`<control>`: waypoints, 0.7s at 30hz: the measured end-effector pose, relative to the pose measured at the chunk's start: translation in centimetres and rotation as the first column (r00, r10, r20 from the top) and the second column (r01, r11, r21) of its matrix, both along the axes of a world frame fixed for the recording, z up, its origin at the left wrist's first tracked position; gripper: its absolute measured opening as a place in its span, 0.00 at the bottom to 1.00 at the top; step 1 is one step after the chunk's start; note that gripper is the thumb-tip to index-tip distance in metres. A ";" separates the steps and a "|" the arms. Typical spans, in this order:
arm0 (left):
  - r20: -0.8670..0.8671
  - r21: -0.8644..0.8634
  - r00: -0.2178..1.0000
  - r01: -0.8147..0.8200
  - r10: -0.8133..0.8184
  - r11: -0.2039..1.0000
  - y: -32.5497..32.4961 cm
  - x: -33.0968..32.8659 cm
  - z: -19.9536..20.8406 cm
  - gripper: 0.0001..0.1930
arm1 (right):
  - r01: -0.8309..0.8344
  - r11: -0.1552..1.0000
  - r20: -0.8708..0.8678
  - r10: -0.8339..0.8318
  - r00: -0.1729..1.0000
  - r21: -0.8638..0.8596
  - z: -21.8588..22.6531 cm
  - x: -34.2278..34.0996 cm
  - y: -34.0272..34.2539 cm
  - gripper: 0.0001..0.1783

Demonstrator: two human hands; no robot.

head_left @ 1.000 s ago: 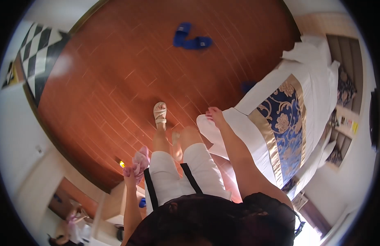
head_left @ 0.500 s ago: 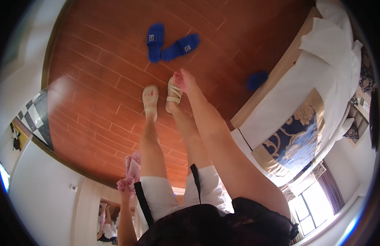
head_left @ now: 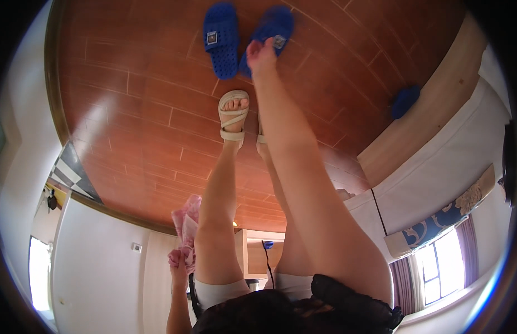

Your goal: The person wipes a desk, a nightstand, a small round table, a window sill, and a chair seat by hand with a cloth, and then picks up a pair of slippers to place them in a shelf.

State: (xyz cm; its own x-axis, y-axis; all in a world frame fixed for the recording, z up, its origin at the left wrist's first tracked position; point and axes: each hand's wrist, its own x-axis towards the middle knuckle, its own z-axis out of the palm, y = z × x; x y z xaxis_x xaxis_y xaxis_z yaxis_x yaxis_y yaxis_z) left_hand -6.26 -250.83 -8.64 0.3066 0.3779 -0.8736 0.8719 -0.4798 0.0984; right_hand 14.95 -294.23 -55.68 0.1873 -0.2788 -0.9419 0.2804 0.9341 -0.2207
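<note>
A pair of blue perforated slippers lies at the top of the view. My right hand (head_left: 261,55) reaches far forward, its fingers at the strap of the right slipper (head_left: 279,23). That slipper is slightly blurred, and my hand and wrist cover part of it. Beside it, the left slipper (head_left: 222,33) lies flat on the floor. Low on the left, my left hand (head_left: 177,258) is closed round a bunched pink patterned cloth (head_left: 186,218), which sticks up above the fist. My feet wear beige strappy sandals (head_left: 233,114); my right forearm mostly hides the right one.
Reddish-brown tiled floor (head_left: 152,111) spreads around my feet. Another blue slipper (head_left: 405,102) lies against the base of a bed with white bedding (head_left: 437,150) on the right. A white wall (head_left: 97,250) and a black-and-white checkered patch (head_left: 69,170) are on the left.
My right hand has reached forward from above my sandal to the right slipper, which now looks turned nearer to parallel with the left one. The view has shifted closer to the slippers.
</note>
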 end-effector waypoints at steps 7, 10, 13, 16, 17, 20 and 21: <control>0.092 0.101 0.996 -0.029 0.019 0.994 4.7 0.1 1.3 0.08 | -0.381 0.897 -0.312 0.436 0.844 0.223 4.7 3.0 6.5 0.27; -0.013 0.061 0.986 -0.167 0.168 0.984 2.9 2.2 1.6 0.10 | -0.127 0.924 -0.076 0.165 0.983 0.362 5.6 4.2 7.4 0.35; 0.027 -0.077 0.999 -0.040 0.042 0.996 1.7 3.6 -0.8 0.10 | 0.065 0.968 0.196 -0.114 0.974 0.242 2.9 5.0 3.4 0.37; -0.011 -0.154 0.999 -0.031 0.030 0.988 2.7 3.5 0.4 0.06 | 0.122 0.985 0.278 -0.151 0.949 0.121 7.3 4.0 4.4 0.33; -0.011 -0.121 0.999 -0.053 0.052 0.991 3.0 3.0 1.5 0.04 | 0.127 0.985 0.373 -0.162 0.913 0.118 10.0 2.9 5.9 0.31; -0.022 -0.132 0.980 0.193 -0.198 0.972 2.5 4.3 4.3 0.05 | 0.109 0.975 0.575 -0.202 0.793 0.193 21.9 -3.1 7.1 0.27; 0.078 -0.176 0.929 0.370 -0.362 0.912 6.6 3.7 4.9 0.06 | 0.121 0.980 0.631 -0.193 0.751 0.155 27.5 -4.4 7.5 0.30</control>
